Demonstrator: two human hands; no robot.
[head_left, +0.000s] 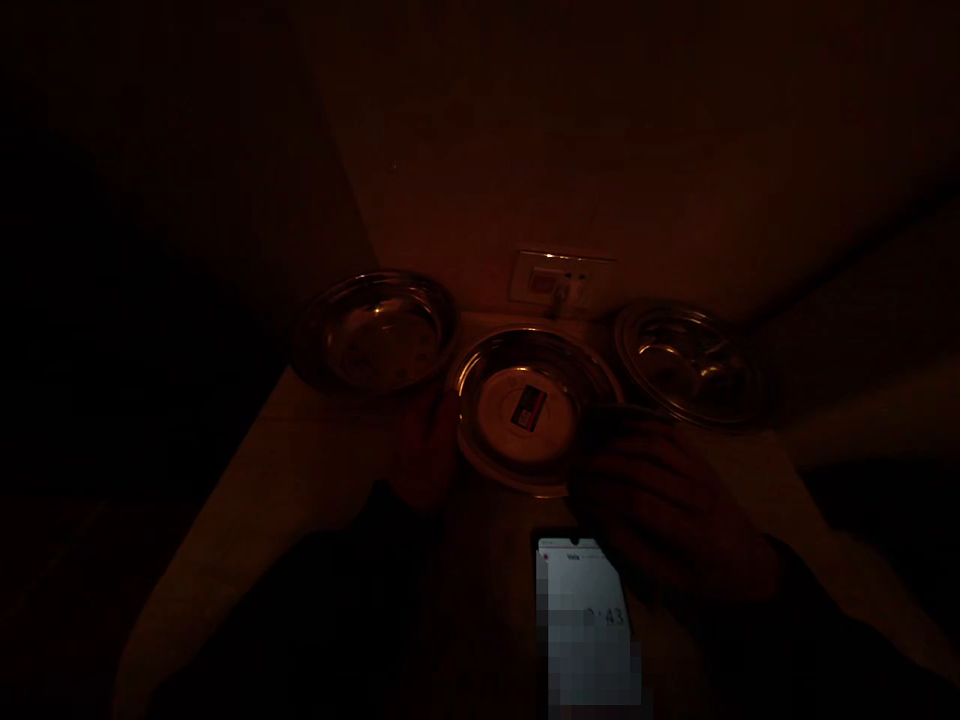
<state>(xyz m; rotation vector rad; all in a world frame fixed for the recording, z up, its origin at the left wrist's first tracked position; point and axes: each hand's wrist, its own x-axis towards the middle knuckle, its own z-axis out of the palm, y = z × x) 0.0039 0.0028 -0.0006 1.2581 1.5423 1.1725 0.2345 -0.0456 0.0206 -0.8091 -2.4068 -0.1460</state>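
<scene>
The scene is very dark. A round steel plate with a raised rim and a dark sticker on its base is in the middle of the head view. At its left rim, my left hand is closed, gripping the edge. My right hand reaches over the plate's right side with its fingers bent together. A dark shape shows at those fingers, too dim to name. Below the plate lies a lit phone showing a timer, its right edge partly behind my right hand.
A deep steel dish stands at the back left of the wooden table. At the back right is a steel plate with compartments. A wall socket with a plug is behind the middle plate.
</scene>
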